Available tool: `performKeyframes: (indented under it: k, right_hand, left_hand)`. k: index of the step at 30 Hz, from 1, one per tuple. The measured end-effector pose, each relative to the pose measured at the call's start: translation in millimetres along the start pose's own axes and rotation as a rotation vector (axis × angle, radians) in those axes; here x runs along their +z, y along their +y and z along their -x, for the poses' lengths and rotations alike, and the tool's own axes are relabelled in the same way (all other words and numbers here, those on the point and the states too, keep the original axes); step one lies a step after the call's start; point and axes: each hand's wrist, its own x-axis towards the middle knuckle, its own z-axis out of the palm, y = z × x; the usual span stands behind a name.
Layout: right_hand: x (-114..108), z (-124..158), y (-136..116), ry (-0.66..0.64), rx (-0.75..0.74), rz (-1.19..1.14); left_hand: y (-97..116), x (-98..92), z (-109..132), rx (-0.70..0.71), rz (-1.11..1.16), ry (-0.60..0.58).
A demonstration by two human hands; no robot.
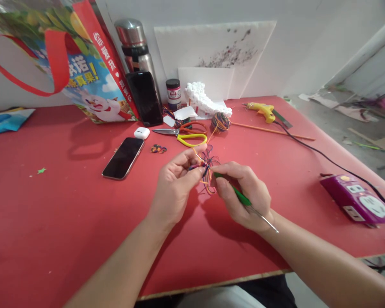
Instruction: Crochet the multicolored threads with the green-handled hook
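My left hand [176,186] pinches a small piece of multicoloured yarn work [205,167] between thumb and fingers above the red table [67,214]. My right hand [244,194] is closed round a crochet hook with a green grip [242,197], its metal end sticking out toward my wrist and its tip at the yarn work. A strand runs from the work back to a multicoloured yarn ball [220,121] behind it.
Yellow-handled scissors [186,136], a dark phone [123,157], a white earbud case [141,133] and a yarn scrap [158,149] lie beyond my hands. Further back: a printed bag [83,72], steel flask [135,47], second phone [145,98], jar [173,92], glue gun [263,110]. A purple power strip [359,201] sits right.
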Motion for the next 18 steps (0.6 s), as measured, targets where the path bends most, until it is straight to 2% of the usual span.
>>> performKeyframes:
  k: [5, 11, 18]
  right_hand:
    - [-1.1, -2.1, 3.0, -0.019, -0.072, -0.003]
    - [3.7, -0.5, 0.5, 0.013, -0.010, 0.104]
    - [2.6, 2.4, 0.2, 0.060, -0.032, 0.055]
  left_hand:
    - [-0.2, -2.1, -0.6, -0.012, -0.024, -0.012]
    - [-4.3, -2.1, -0.1, 0.106, -0.071, 0.009]
    - [0.6, 3.0, 4.5, -0.012, 0.068, -0.062]
